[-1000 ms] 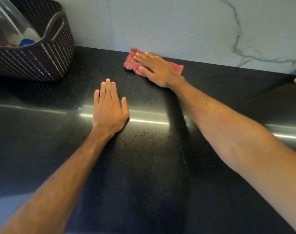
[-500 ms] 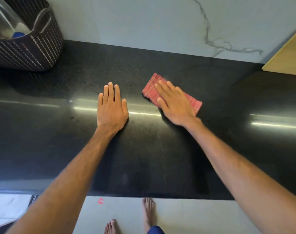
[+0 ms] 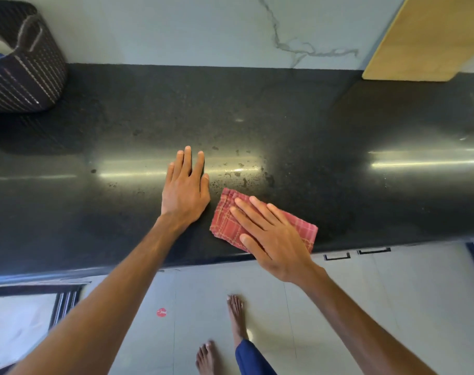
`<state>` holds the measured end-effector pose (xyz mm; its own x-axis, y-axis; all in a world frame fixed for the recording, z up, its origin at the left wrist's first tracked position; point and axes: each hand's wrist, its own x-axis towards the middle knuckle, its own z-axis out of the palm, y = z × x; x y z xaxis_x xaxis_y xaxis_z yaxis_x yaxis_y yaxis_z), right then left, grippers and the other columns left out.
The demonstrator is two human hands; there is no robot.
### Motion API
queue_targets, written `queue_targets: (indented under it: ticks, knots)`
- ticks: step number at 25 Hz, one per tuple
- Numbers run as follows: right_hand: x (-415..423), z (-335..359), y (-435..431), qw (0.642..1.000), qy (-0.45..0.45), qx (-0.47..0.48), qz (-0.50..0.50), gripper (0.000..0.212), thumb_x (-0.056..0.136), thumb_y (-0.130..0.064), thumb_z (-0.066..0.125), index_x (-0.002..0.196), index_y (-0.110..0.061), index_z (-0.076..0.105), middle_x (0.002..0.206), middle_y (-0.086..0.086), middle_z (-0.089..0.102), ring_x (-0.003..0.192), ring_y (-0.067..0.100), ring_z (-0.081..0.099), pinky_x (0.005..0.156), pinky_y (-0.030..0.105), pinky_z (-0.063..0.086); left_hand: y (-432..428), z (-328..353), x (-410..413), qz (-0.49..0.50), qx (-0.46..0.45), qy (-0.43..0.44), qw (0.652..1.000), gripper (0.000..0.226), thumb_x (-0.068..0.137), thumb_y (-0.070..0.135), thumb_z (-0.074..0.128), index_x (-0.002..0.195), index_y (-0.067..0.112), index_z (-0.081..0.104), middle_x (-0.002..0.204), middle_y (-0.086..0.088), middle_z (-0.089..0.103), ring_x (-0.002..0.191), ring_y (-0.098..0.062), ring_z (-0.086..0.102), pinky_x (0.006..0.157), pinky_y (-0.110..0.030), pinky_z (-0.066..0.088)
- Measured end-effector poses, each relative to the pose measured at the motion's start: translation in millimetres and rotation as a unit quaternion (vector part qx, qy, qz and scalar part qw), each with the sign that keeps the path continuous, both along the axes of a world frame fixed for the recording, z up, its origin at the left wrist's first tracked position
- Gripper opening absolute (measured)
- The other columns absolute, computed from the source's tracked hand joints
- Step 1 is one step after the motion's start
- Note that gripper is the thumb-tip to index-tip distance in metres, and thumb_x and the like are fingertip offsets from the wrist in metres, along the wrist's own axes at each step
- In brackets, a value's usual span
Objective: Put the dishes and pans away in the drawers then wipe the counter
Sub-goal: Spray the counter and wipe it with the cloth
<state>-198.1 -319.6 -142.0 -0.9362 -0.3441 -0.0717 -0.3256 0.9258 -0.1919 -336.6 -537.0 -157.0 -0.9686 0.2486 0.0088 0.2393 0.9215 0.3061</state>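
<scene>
Red checked folded cloth [image 3: 225, 226]: lying flat near the front edge of the black polished stone table [image 3: 338, 131], it is looking soft, light and limp, likely bunching if pinched, so pressing across its middle is suiting it best. Right hand [image 3: 271, 239] is pressing it down with fingers [image 3: 252, 215] straight and spread, curling round nothing. Left hand [image 3: 185, 193] is resting flat on the table just to the left, holding nothing.
</scene>
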Motion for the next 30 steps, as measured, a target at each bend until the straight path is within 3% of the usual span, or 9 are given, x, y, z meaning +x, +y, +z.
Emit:
queue_targets:
  ticks: [7, 23, 30]
  knots:
    - [-47, -2, 33, 0.998, 0.023, -0.01, -0.057, 0.058, 0.111, -0.051, 0.024, 0.165, -0.033, 0.012, 0.172, -0.015, 0.004, 0.158, 0.005, -0.004, 0.129, 0.043, 0.014, 9, -3, -5, -0.024, -0.023, 0.019, 0.999, 0.06, 0.108, 0.035, 0.024, 0.162, 0.015, 0.012, 0.17, -0.013, 0.004, 0.157, -0.028, 0.001, 0.127, -0.048, 0.009]
    - [-399, -6, 119, 0.999, 0.026, -0.027, -0.024, 0.066, 0.104, -0.057, 0.027, 0.163, -0.029, 0.025, 0.171, -0.008, 0.019, 0.158, 0.017, 0.017, 0.127, 0.046, 0.019, 125, -10, -165, 0.003, -0.032, 0.018, 0.999, 0.063, 0.105, 0.045, 0.025, 0.163, 0.027, 0.01, 0.17, -0.01, 0.002, 0.157, -0.032, -0.002, 0.127, -0.05, 0.005]
    - [-423, -5, 183, 0.996, 0.015, -0.086, -0.007, 0.063, 0.102, -0.064, 0.034, 0.159, -0.039, 0.032, 0.167, -0.017, 0.027, 0.156, 0.012, 0.021, 0.127, 0.045, 0.019, 151, -8, -185, 0.037, -0.052, -0.004, 0.998, 0.062, 0.105, 0.045, 0.024, 0.163, 0.031, 0.007, 0.171, -0.008, -0.002, 0.156, -0.034, -0.006, 0.126, -0.055, 0.002]
